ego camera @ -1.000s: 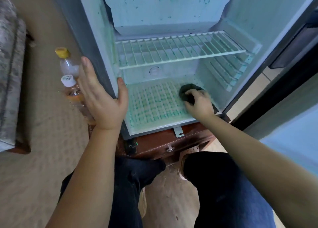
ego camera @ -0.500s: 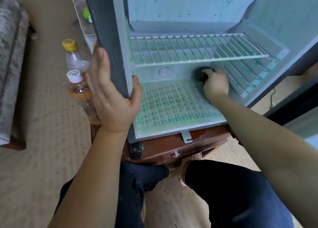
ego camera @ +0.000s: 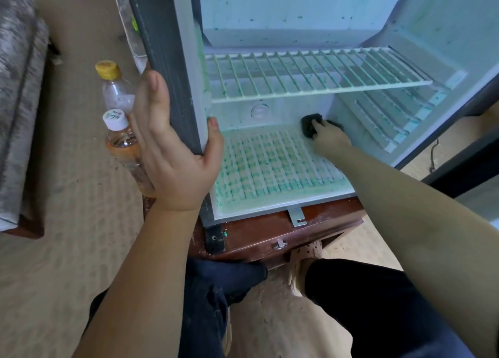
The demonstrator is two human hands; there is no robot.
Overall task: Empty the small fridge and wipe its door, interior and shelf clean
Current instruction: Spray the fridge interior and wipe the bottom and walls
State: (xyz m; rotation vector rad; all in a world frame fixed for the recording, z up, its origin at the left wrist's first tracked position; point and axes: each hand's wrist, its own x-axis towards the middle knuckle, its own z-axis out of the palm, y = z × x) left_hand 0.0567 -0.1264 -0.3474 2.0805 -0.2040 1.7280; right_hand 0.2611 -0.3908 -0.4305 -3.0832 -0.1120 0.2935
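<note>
The small fridge (ego camera: 162, 47) stands open on a reddish wooden cabinet (ego camera: 259, 233), just in front of the person's knees, and nothing is stored inside it. The left hand (ego camera: 172, 155) clamps the front edge of the fridge's left wall, with the thumb hooked onto the pale inner face and the fingers laid nearly straight along the dark outer side. The right hand (ego camera: 330, 137) reaches deep under the wire shelf (ego camera: 310, 72) and grips a dark cloth (ego camera: 307, 125), bunched under the fingers and pressed where the fridge floor (ego camera: 270, 166) meets the back wall, right of centre. The wire shelf sits level on its side ledges. Green specks and smears mark the back wall, the upper compartment and the ribbed floor. Outside the fridge, just beyond the left hand, two plastic bottles stand upright on the carpet: a yellow-capped bottle (ego camera: 114, 87) farther off and a white-capped bottle (ego camera: 121, 141) holding orange liquid, partly hidden behind the fingers. A grey patterned cushion (ego camera: 19, 93) lies at the far left
</note>
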